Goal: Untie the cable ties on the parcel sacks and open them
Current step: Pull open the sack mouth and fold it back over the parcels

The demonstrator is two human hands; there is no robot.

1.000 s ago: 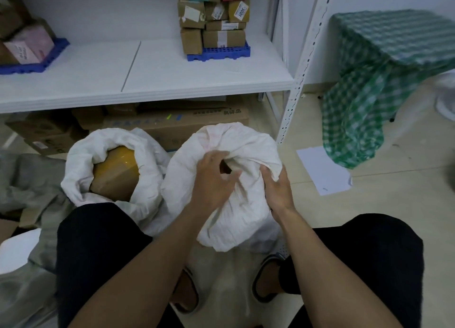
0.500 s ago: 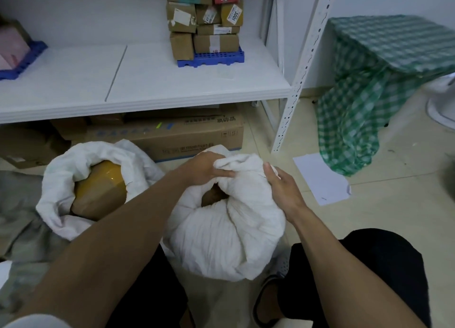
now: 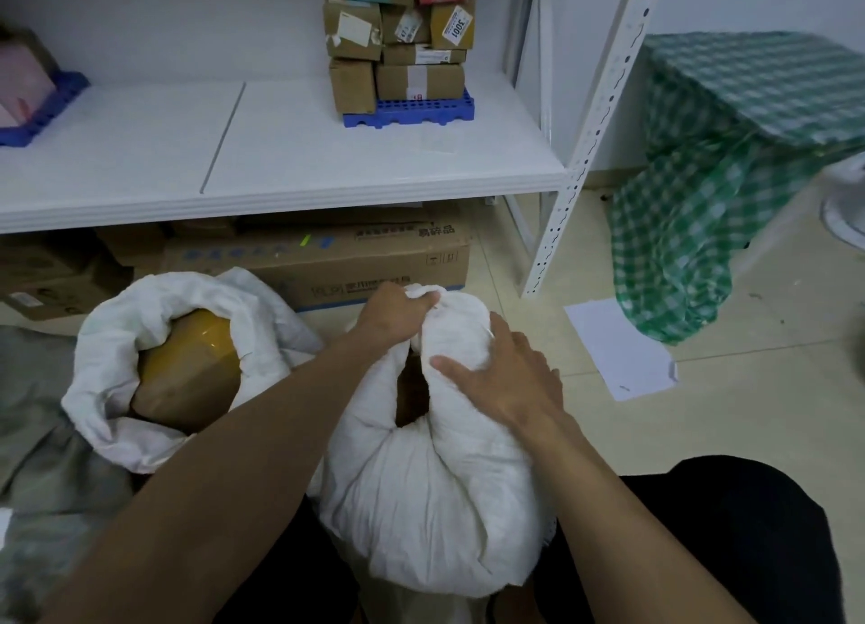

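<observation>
Near sack: a white woven parcel sack (image 3: 435,497) stands on the floor between the person's knees, in front of the white shelf (image 3: 290,164); its mouth is parted into a narrow dark slit through which something brown shows.
Left hand: the left hand (image 3: 395,314) has its grip clenched on a bunch of the near sack's rim at the far side of the slit, fingers curled round the cloth.
Right hand: the right hand (image 3: 508,380) lies on the near sack's rolled rim at the right of the slit, fingers spread and fairly straight, pressing the cloth; its grip is released, nothing pinched.
Second sack: another white sack (image 3: 154,324) sits left of the near sack, touching it, its mouth rolled wide open over a yellow-brown taped parcel (image 3: 187,370).
Cable tie: none can be made out on either sack.
Under the shelf: a long cardboard carton (image 3: 337,263) lies behind both sacks.
On the shelf: a stack of small cardboard boxes (image 3: 398,47) rests on a blue plastic pallet (image 3: 412,111).
Right of the shelf: a green checked cloth (image 3: 730,174) hangs over something hidden, with a white paper sheet (image 3: 618,347) on the floor beside it.
</observation>
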